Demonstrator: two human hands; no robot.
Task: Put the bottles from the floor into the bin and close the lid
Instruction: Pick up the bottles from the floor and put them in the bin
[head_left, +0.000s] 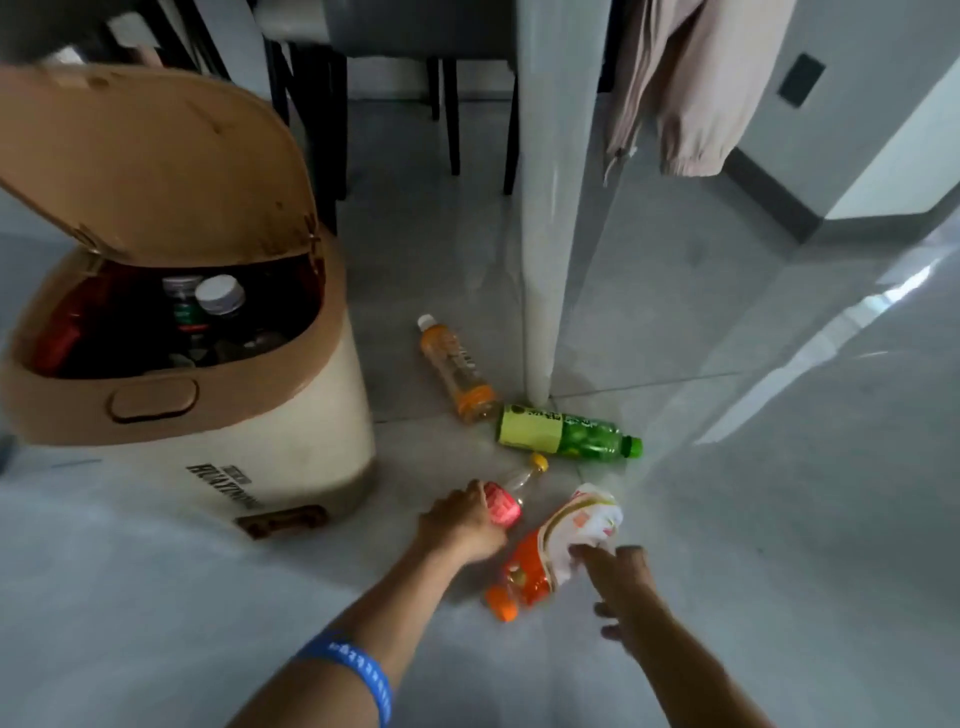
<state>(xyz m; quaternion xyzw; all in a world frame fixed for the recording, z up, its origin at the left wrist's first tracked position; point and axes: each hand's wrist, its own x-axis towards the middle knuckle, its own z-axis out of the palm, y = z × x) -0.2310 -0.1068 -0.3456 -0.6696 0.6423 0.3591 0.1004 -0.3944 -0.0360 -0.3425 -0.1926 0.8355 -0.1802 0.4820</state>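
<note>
A beige bin (291, 447) stands at the left with its tan lid (150, 161) raised; bottles (218, 296) show inside. Several bottles lie on the floor to its right: an orange one (457, 369), a green one (566, 434), a clear one with a pink label and yellow cap (511, 493), and an orange one with a white label (561, 545). My left hand (460, 522) is closed around the pink-label bottle. My right hand (621, 579) touches the white-label bottle, fingers spread over it.
A white table leg (540, 291) stands right behind the orange and green bottles. Dark chair legs (452, 119) are further back. A pink garment (691, 88) hangs at the upper right. The floor is glossy grey tile.
</note>
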